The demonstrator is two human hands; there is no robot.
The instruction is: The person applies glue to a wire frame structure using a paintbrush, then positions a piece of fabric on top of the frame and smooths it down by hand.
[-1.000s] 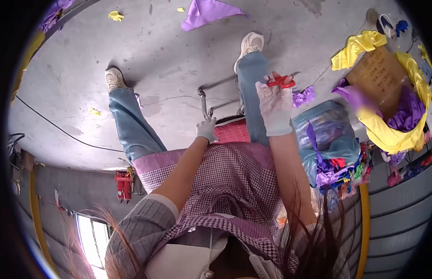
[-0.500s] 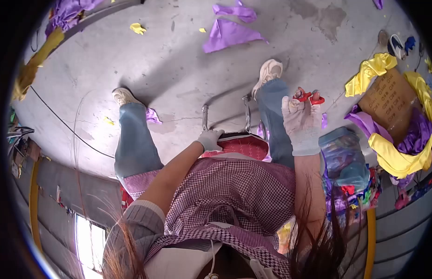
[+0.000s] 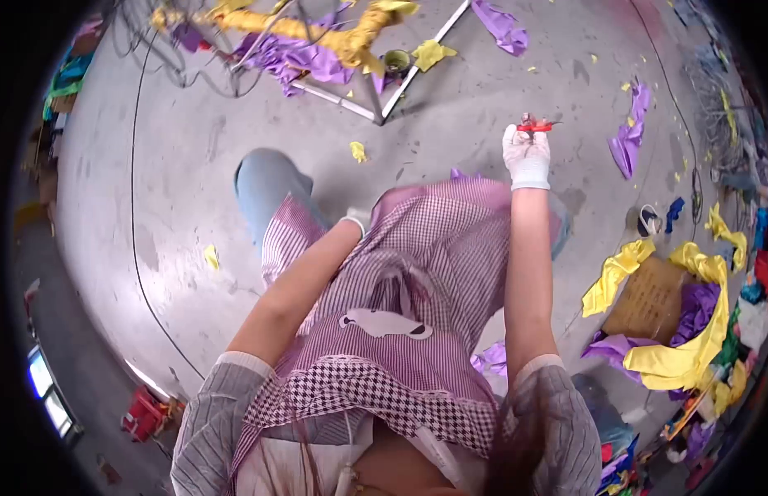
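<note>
My right hand [image 3: 528,157], in a white glove with bare fingertips, is stretched forward over the floor on the right. Its fingers are closed around red-handled scissors [image 3: 534,127], whose thin dark tip points right. Lower and to the left, my left hand [image 3: 358,217] is gloved too and lies against the checked apron [image 3: 450,223]. A fold of the apron hides its fingers, so what they touch cannot be made out.
A metal stand [image 3: 342,101] with yellow-wrapped bar [image 3: 293,30] stands ahead. At right, a cardboard box [image 3: 648,302] is draped with yellow and purple cloth. Purple scraps [image 3: 632,136] and a black cable [image 3: 136,207] lie on the floor. A red stool [image 3: 142,413] is at lower left.
The view has swung left and the wearer has risen off the red-seated chair. My left hand has left the seat and is now at the apron. My right hand still holds the scissors.
</note>
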